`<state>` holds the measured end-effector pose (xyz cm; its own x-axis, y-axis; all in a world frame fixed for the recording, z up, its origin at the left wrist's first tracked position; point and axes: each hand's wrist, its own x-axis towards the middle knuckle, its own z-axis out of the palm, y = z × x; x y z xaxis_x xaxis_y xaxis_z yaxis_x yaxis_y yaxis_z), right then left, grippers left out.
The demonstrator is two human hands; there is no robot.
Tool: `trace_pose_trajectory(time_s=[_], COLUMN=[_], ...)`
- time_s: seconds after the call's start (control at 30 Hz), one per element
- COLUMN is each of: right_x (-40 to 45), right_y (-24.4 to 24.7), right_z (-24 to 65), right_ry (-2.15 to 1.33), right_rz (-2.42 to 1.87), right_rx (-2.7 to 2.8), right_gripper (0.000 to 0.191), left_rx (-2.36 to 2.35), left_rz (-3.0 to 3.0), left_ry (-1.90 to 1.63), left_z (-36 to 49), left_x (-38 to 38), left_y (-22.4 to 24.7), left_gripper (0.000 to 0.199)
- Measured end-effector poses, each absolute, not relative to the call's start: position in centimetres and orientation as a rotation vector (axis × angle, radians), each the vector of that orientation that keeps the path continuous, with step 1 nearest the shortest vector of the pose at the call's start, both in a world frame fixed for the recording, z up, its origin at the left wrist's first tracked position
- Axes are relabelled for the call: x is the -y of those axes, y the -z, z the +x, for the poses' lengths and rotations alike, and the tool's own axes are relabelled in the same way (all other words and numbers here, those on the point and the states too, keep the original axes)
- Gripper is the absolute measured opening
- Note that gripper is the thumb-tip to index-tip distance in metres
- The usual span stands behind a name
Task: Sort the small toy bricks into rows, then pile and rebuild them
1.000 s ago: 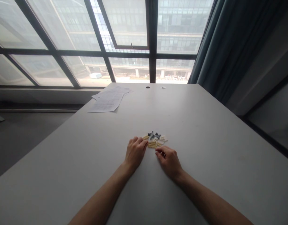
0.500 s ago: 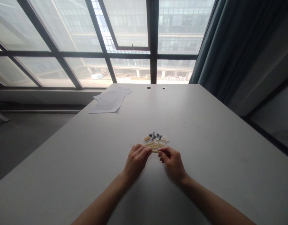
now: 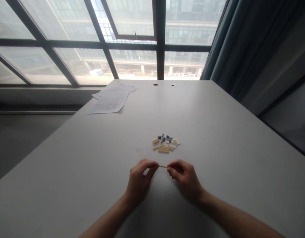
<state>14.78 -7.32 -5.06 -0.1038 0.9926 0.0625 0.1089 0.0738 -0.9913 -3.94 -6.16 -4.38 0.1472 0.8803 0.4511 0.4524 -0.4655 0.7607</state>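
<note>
Between my two hands is a thin, long tan building-block plate, studs along its edge. My left hand pinches its left end with thumb and fingers. Its right end sits in the pinch of my right hand. Just beyond the hands lies a small pile of loose pieces: a wide tan plate, a narrow tan strip, a tan brick, white pieces and grey pieces. A few dark pieces are mixed among the grey ones.
The pieces lie on a large white table. Printed paper sheets rest at its far left. Two round cable holes, one dark, are near the far edge. Windows stand behind, and a blue-grey curtain hangs at the right.
Both hands have drawn back from the pile toward me, bringing the tan plate with them. The loose pieces behind are now uncovered. The camera view has tilted slightly down.
</note>
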Motion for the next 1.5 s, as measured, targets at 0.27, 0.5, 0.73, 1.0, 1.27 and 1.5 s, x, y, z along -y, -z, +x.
trace_pose_trajectory(time_s=[0.27,0.5,0.73,1.0,1.27,1.5], right_x=[7.5,7.2,7.1,7.1,7.5,7.6], right_y=[4.9,5.7,5.4,5.2,4.5,4.7], right_z=[14.6,14.5,14.7,14.6,14.4,14.3], right_ry=[-1.139,-1.076,-0.880,-0.833,-0.697,-0.670], right_rz=[-1.156,-1.158,-1.061,-0.987,-0.931,-0.938], right_rx=[1.346,1.328,1.415,1.502,1.568,1.561], right_gripper=[0.009,0.011,0.002,0.006,0.010,0.011], left_rx=[-1.146,-1.127,-0.965,-1.016,-1.144,-1.171], left_rz=[1.959,2.039,2.282,2.324,2.265,2.256], left_ry=[-1.310,-1.392,-1.530,-1.550,-1.547,-1.499], left_z=[-4.2,-4.0,-3.9,-4.2,-4.2,-4.4], left_x=[6.3,6.2,6.4,6.5,6.3,6.2], left_y=[4.3,4.5,4.1,4.2,4.5,5.2], left_gripper=[0.006,0.007,0.016,0.015,0.011,0.014])
